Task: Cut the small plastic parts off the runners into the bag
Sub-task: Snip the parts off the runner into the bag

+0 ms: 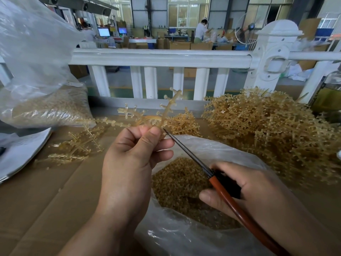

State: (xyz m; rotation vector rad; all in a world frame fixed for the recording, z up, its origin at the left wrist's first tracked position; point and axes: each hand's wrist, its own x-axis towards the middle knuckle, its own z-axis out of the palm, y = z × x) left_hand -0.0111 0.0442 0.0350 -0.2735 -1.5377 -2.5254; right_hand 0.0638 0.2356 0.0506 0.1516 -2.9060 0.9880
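Left hand (132, 156): amber runner (145, 118) is pinched in fingers.
Right hand (247, 191): scissors (186, 154) are gripped, tip at runner.
Bag (221, 146): filled with small parts (175, 183).

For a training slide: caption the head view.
Left hand holds a runner by the open bag; right hand holds scissors, tip at the runner.

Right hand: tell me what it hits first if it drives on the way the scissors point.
Probably the runner pinched in the left hand: the scissors in the right hand have their tips at its stem, close beside the left fingertips. Depth is hard to judge from one view.
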